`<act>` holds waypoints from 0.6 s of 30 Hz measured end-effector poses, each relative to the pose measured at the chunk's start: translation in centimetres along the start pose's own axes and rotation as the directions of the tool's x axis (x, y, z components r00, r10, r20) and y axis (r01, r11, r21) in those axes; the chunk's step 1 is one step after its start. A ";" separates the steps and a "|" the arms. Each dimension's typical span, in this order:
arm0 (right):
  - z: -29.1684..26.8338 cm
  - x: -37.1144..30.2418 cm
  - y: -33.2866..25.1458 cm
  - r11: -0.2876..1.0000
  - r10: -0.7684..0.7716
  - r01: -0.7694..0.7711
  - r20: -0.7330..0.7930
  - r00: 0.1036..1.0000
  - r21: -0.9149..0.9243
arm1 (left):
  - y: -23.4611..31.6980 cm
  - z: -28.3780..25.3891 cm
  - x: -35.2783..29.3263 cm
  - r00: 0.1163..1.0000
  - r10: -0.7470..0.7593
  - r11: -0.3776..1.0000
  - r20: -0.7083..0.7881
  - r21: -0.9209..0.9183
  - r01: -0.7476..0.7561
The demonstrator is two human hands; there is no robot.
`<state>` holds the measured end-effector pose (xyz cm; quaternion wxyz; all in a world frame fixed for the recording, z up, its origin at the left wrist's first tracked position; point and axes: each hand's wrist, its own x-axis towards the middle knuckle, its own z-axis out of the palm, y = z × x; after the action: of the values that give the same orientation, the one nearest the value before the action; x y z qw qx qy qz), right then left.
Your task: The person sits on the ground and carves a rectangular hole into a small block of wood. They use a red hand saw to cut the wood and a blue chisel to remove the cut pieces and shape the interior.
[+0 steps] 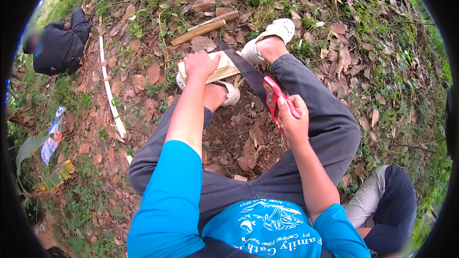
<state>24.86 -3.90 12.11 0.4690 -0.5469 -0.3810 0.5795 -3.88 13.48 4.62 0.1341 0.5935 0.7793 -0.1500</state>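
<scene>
Two co-workers (57, 52); two split sticks (198, 32) beyond. Left hand (201, 64): fingers clasped over one wood block (225, 69); right hand (295, 120): wrapped round one red-handled pruning saw (256, 80).

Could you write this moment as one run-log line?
Left hand: holding pale flat-sided wooden block | Right hand: holding red-handled saw with dark curved blade | Blade: across block's right end, contact unclear

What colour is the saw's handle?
Red; the handle, held in the right hand, shows best in the head view.
</scene>
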 end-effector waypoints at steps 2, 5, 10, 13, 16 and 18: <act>0.7 -1.0 -0.3 0.998 0.051 -0.051 -0.019 0.998 0.023 | -0.6 0.3 -0.3 1.000 -0.002 1.000 -0.027 -0.018 0.002; 1.4 -3.1 0.1 0.995 0.053 -0.049 -0.045 0.998 0.091 | -1.0 0.7 -0.7 0.996 0.066 0.998 -0.060 -0.017 -0.068; 1.3 -5.4 0.0 0.987 0.060 -0.047 -0.080 0.995 0.152 | -1.1 0.6 -0.8 0.979 0.195 0.980 -0.052 0.036 -0.193; 0.9 -6.3 -0.5 0.986 0.059 -0.040 -0.114 0.992 0.165 | -0.5 0.7 -1.0 0.964 0.260 0.963 -0.061 0.087 -0.254; 1.0 -6.2 -0.9 0.968 0.143 -0.140 0.001 0.990 0.211 | 0.0 1.5 -0.9 0.975 0.205 0.976 -0.085 0.094 -0.197; 1.2 -6.1 -0.8 0.977 0.087 -0.088 0.015 0.996 0.192 | -0.3 2.0 -0.8 0.972 0.206 0.976 -0.117 0.094 -0.196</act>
<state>23.51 -9.48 14.75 0.4926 -0.5130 -0.3003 0.6356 -3.90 11.96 3.13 0.0747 0.6826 0.7153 -0.1297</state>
